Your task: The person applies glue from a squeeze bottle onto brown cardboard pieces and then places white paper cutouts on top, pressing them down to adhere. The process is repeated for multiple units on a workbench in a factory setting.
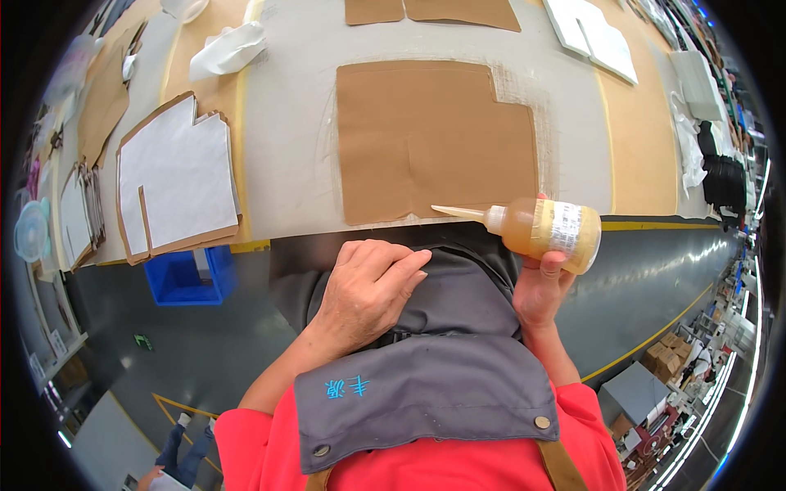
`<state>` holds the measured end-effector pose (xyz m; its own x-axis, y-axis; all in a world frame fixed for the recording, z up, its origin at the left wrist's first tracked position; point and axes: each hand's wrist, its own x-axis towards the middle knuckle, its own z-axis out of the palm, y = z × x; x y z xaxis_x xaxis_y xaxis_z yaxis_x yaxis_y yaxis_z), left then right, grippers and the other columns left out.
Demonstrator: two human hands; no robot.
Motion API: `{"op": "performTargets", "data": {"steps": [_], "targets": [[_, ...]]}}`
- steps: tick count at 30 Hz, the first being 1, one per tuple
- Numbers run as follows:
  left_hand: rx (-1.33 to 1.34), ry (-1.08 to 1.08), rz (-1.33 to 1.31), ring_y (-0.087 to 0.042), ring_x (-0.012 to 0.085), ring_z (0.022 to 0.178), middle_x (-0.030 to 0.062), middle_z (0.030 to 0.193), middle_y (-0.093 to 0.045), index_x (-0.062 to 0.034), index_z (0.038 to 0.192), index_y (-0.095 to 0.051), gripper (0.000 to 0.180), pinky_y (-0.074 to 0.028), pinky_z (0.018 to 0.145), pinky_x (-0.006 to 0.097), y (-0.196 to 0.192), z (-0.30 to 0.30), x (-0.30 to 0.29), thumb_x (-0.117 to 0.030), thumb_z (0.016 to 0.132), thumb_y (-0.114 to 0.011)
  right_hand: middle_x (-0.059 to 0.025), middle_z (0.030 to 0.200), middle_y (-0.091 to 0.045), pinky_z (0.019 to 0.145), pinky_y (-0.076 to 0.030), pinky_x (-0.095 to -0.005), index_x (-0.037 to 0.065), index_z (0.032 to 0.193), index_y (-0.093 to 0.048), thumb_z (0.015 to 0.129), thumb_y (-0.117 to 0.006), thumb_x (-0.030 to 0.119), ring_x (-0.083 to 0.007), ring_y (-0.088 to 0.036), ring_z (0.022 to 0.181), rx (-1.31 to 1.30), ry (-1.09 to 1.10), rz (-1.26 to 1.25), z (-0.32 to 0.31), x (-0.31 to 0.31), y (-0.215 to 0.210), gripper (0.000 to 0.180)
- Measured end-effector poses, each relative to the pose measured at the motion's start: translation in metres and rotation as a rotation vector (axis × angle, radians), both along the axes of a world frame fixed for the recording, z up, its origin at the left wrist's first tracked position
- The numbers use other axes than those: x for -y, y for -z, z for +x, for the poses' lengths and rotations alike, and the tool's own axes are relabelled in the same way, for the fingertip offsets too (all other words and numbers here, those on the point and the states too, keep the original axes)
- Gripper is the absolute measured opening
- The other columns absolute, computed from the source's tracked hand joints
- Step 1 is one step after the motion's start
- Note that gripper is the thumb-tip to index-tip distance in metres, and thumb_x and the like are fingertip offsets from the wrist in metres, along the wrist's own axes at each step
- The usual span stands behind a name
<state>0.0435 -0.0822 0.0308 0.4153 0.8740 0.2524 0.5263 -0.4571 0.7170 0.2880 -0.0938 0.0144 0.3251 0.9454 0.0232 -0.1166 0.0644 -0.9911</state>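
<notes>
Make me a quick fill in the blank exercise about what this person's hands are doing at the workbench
1. The right hand holds a squeeze bottle filled with ____-coloured liquid.
2. The bottle's nozzle points toward the person's ____.
3. The left hand rests on the grey ____.
4. On the table ahead lies a brown ____ sheet.

Missing words: amber; left; apron; cardboard

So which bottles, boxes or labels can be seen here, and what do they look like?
Glue bottle: in the right hand, lying sideways, amber, long pale nozzle.
Label: white band around that bottle.
Blue bin: under the table edge, left, open box.
Cardboard boxes: brown, on the floor far right.
</notes>
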Motion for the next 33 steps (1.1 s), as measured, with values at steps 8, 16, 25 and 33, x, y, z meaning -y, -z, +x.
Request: {"op": "performTargets", "data": {"steps": [8, 16, 25, 33], "targets": [[0.077, -0.040, 0.041, -0.062, 0.0204, 0.081, 0.0037, 0.092, -0.066, -0.0059, 0.108, -0.070, 0.023, -0.043, 0.076, 0.033, 0.000, -0.010, 0.001, -0.008, 0.086, -0.072, -0.0115, 0.146, -0.048, 0.092, -0.059, -0.0413, 0.011, 0.146, -0.041, 0.092, -0.064, 0.048, -0.0310, -0.051, 0.130, -0.903, -0.058, -0.112, 0.015, -0.047, -0.039, 0.068], [0.132, -0.031, 0.006, -0.060, 0.0203, 0.081, 0.0033, 0.093, -0.066, -0.0052, 0.109, -0.070, 0.030, -0.043, 0.071, 0.033, 0.005, -0.015, -0.007, -0.004, 0.079, -0.076, -0.0215, 0.145, -0.045, 0.106, -0.045, -0.0428, 0.002, 0.142, -0.032, 0.073, -0.083, 0.055, -0.0303, -0.049, 0.132, 0.289, -0.160, 0.195, -0.027, -0.093, -0.023, 0.101], [0.143, -0.065, 0.002, -0.060, 0.0215, 0.082, 0.0038, 0.092, -0.065, -0.0052, 0.108, -0.070, 0.032, -0.045, 0.069, 0.034, 0.009, -0.019, -0.013, -0.005, 0.077, -0.077, -0.0240, 0.141, -0.046, 0.104, -0.047, -0.0509, 0.009, 0.138, -0.023, 0.063, -0.088, 0.052, -0.0402, -0.053, 0.125, 0.429, -0.303, 0.229, -0.027, -0.100, -0.010, 0.108], [0.143, -0.058, -0.022, -0.060, 0.0222, 0.082, 0.0042, 0.091, -0.065, -0.0052, 0.108, -0.070, 0.031, -0.046, 0.070, 0.034, 0.009, -0.018, -0.014, -0.005, 0.078, -0.077, -0.0209, 0.141, -0.048, 0.109, -0.041, -0.0477, 0.003, 0.142, -0.031, 0.071, -0.078, 0.063, -0.0333, -0.049, 0.131, 0.461, -0.193, 0.110, -0.017, -0.094, -0.019, 0.104]]}}
